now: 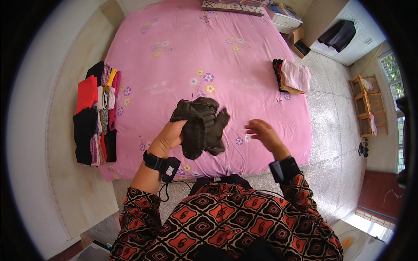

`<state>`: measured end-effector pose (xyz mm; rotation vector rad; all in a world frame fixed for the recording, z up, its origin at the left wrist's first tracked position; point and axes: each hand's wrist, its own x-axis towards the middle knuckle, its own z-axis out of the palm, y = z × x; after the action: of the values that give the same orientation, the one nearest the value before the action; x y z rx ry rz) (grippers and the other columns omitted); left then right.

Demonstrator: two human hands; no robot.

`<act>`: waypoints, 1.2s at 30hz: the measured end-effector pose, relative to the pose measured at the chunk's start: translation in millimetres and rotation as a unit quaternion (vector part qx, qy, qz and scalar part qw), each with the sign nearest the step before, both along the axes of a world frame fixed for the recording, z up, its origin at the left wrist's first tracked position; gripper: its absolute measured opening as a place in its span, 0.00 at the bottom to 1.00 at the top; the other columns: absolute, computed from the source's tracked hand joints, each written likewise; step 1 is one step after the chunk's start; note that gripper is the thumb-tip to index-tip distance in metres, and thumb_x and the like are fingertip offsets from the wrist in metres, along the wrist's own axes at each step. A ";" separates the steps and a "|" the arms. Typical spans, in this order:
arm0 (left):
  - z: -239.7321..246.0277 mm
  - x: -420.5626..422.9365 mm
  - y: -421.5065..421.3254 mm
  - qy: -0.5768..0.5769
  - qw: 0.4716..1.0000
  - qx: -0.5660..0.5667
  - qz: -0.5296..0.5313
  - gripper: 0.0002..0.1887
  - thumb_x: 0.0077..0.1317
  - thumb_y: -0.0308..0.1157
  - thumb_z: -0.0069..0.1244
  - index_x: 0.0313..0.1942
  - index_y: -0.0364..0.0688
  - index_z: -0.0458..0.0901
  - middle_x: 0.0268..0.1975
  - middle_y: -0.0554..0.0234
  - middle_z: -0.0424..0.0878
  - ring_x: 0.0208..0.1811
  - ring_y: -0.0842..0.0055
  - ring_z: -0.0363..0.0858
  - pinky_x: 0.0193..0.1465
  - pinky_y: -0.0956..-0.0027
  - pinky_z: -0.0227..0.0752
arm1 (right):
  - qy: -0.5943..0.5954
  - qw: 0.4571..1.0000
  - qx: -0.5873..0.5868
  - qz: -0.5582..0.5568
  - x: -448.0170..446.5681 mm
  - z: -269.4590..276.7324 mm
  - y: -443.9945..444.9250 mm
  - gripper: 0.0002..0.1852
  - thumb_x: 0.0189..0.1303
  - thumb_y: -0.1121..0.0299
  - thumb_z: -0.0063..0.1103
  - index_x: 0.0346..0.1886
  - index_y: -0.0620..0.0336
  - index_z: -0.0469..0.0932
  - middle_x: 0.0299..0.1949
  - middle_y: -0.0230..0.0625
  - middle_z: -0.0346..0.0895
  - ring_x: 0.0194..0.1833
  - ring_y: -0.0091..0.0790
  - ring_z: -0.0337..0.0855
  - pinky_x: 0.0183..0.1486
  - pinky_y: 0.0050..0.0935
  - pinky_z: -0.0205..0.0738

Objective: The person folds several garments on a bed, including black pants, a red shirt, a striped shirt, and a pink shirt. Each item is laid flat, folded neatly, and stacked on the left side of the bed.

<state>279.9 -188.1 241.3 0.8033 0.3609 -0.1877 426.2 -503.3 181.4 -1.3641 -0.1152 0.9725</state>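
Near the front of a bed with a pink flowered sheet (pixel 196 49), my left hand (pixel 174 132) grips a dark, crumpled garment (pixel 204 127) by its left edge. The cloth is partly bunched, with ribbed folds across its middle; its exact kind cannot be told. To the right of it, my right hand (pixel 261 130) is held over the sheet, fingers apart and slightly blurred, touching nothing. Both wrists wear black straps with small devices.
Folded clothes in several colours (pixel 86 130) are stacked along the bed's left edge. A smaller folded pile (pixel 295 76) lies at the right edge. Patterned bedding (pixel 232 8) is at the far end. Beyond stand a white bedside cabinet (pixel 285 20) and a wooden rack (pixel 367 106).
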 end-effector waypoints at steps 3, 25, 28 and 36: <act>10.9 15.0 -6.2 -0.039 0.999 -0.010 -0.033 0.16 0.72 0.35 0.41 0.55 0.38 0.73 0.54 0.61 0.77 0.54 0.72 0.76 0.58 0.65 0.70 | -0.009 0.993 0.049 0.105 -18.4 18.7 47.4 0.27 0.66 0.53 0.51 0.61 0.64 0.65 0.49 0.38 0.77 0.50 0.30 0.77 0.49 0.27 0.69; 68.9 -5.8 159.1 -0.124 0.894 0.305 0.306 0.16 0.70 0.33 0.43 0.53 0.33 0.74 0.52 0.62 0.78 0.52 0.76 0.75 0.56 0.72 0.68 | -0.322 0.901 0.087 -0.276 118.3 96.1 24.8 0.07 0.66 0.69 0.49 0.30 0.56 0.74 0.26 0.20 0.66 0.29 0.13 0.63 0.31 0.16 0.60; 78.0 -10.3 179.0 -0.026 0.858 0.360 0.366 0.20 0.72 0.38 0.41 0.56 0.32 0.71 0.55 0.60 0.75 0.53 0.75 0.73 0.58 0.73 0.66 | -0.322 0.875 0.073 -0.355 143.7 112.4 -21.1 0.06 0.66 0.69 0.49 0.34 0.57 0.74 0.27 0.24 0.71 0.28 0.18 0.72 0.34 0.21 0.73; 55.3 -40.9 224.6 0.024 0.759 0.546 0.353 0.20 0.72 0.38 0.39 0.55 0.31 0.72 0.51 0.59 0.76 0.50 0.76 0.73 0.55 0.73 0.66 | -0.361 0.842 -0.043 -0.398 142.9 84.2 -96.1 0.09 0.68 0.66 0.46 0.42 0.59 0.73 0.36 0.33 0.77 0.37 0.25 0.78 0.41 0.27 0.76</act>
<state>239.0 36.5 296.6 1.7488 0.8243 0.8109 569.2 -599.4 265.5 -1.5968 -0.0542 -0.2659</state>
